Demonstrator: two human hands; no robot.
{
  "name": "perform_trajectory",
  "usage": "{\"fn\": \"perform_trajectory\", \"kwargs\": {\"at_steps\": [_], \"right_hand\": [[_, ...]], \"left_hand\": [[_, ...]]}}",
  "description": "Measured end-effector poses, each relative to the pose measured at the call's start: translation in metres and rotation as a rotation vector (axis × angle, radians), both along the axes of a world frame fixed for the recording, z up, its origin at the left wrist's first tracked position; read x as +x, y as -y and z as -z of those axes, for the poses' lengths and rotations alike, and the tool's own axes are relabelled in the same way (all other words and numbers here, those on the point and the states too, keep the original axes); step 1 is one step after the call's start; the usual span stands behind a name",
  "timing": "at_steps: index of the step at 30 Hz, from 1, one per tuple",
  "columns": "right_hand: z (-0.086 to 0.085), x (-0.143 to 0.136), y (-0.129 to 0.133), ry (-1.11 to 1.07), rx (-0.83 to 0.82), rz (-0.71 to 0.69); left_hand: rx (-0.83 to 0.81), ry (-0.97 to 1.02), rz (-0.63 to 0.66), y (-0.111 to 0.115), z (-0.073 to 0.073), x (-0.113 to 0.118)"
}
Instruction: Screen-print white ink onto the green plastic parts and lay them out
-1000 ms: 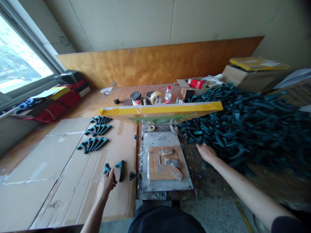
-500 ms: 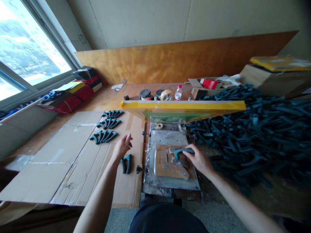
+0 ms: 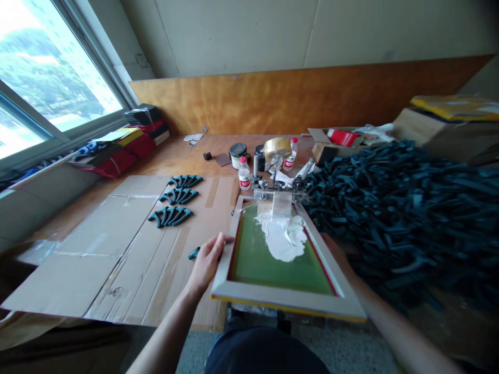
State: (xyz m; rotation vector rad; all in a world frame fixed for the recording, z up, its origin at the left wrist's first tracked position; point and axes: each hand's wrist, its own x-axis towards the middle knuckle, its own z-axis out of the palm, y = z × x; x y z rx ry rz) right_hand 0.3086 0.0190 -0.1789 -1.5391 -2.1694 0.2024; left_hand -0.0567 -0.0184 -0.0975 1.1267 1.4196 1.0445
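A screen frame (image 3: 224, 272) with green mesh lies lowered over the work plate, hiding the plate and whatever is on it. White paste (image 3: 283, 241) is spread on the upper part of its mesh. My left hand (image 3: 208, 259) grips the frame's left edge, fingers closed. At the right edge, my right hand (image 3: 333, 249) is mostly behind the frame, its fingers hidden. Beside my left hand a dark green curved piece (image 3: 194, 253) shows in part on the cardboard. Three rows of such pieces (image 3: 170, 216) lie farther back on the cardboard.
A large heap of dark green pieces (image 3: 409, 223) covers the right side. Bottles (image 3: 244, 176), a jar (image 3: 237, 156) and a tape roll (image 3: 276, 148) stand behind the frame. Flattened cardboard (image 3: 97, 249) spreads at left, and boxes (image 3: 440, 130) sit at the back right.
The screen frame has swung down from its raised position and now covers the plate. My left hand has moved right and taken its edge. My right hand has moved to the frame's right side.
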Motion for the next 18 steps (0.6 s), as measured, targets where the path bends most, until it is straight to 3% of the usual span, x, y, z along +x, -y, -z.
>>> {"fn": "perform_trajectory", "kwargs": {"at_steps": [3,6,8,11,15,18], "right_hand": [[-0.025,-0.005,-0.028,-0.037,0.094,0.099],[-0.047,-0.042,-0.051,0.029,0.142,0.0],[-0.053,-0.069,-0.055,0.144,0.067,-0.089],[-0.047,-0.088,-0.038,0.277,-0.041,-0.192],[-0.039,-0.071,-0.001,0.277,-0.006,-0.504],[-0.046,-0.058,0.003,0.256,-0.061,-0.678]], "left_hand": [[-0.118,-0.078,0.056,0.02,0.06,-0.002],[-0.111,-0.19,0.049,0.022,0.096,0.001],[-0.125,-0.247,0.053,0.019,0.102,0.001],[-0.145,-0.28,0.061,0.017,0.101,-0.001],[-0.148,-0.29,0.05,0.018,0.1,-0.002],[-0.138,-0.297,0.057,0.019,0.103,-0.002]]}}
